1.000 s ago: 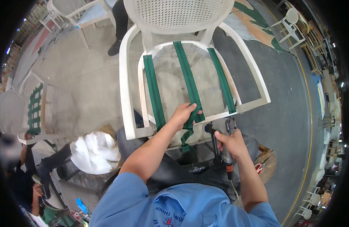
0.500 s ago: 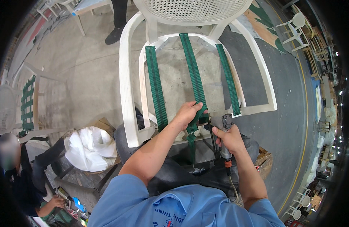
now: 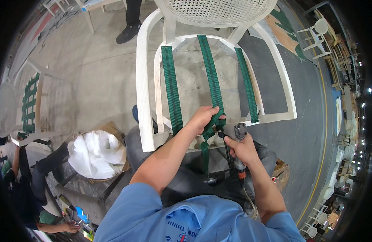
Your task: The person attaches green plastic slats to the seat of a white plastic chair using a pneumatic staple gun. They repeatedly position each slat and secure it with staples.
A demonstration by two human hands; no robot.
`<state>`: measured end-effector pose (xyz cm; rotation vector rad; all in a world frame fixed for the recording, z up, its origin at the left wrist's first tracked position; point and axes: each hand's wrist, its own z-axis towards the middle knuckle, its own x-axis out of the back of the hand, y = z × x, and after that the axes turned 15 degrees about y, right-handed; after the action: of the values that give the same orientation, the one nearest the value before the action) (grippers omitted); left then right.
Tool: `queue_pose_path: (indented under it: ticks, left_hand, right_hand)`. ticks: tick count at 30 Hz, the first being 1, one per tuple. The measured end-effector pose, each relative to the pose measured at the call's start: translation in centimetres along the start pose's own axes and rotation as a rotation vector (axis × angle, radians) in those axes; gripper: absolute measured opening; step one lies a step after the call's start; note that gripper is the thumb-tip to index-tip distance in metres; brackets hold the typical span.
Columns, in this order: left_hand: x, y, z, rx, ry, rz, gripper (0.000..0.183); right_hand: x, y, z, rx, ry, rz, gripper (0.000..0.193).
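A whitish wooden armchair frame [image 3: 145, 84] stands before me, its seat opening spanned front to back by three green webbing straps. My left hand [image 3: 205, 119] grips the middle webbing strap [image 3: 212, 80] close to the front rail, where a loose end hangs down below. In my right hand [image 3: 243, 148] is a grey pneumatic staple gun [image 3: 240, 131], its nose beside the strap at the front rail; whether it touches is hidden. An air hose [image 3: 250, 197] runs from its handle toward my lap. The left strap [image 3: 172, 88] and right strap [image 3: 247, 86] lie along the seat's sides.
To the left, a basket holds bunched white sheeting [image 3: 98, 155]. A co-worker's arm [image 3: 59, 228] reaches among small items at lower left, near another chair with woven green webbing [image 3: 31, 105]. Someone's shoe [image 3: 128, 34] stands beyond the chair. More chairs [image 3: 317, 36] line the right.
The view has shifted slightly, so the chair appears further right. Both hands keep their holds on the strap and staple gun. The co-worker at lower left has leaned and reached lower.
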<state>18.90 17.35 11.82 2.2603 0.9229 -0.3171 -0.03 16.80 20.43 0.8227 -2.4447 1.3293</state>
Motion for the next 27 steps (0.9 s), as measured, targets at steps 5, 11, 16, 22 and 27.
queue_pose_path:
  ticks: [5, 11, 16, 22, 27]
  left_hand:
    - [0.3, -0.3, 0.6, 0.000, -0.025, 0.036, 0.033]
    - [0.3, -1.1, 1.1, -0.037, -0.024, -0.001, 0.031]
    - [0.7, -0.4, 1.0, -0.085, -0.030, 0.070, 0.032]
    - [-0.9, -0.5, 0.2, -0.343, 0.013, 0.526, 0.032]
    - [-0.4, -2.2, 0.1, -0.863, 0.125, 1.037, 0.038]
  right_hand:
    - [0.0, 0.3, 0.3, 0.003, 0.002, -0.043, 0.025]
    - [-0.9, 0.4, -0.3, 0.023, -0.030, -0.057, 0.023]
    - [-0.7, -0.3, -1.1, 0.029, -0.026, 0.006, 0.021]
    - [9.1, -0.6, -5.8, 0.053, 0.299, 0.249, 0.019]
    - [21.1, 3.2, -10.6, 0.122, 0.659, 0.379, 0.020]
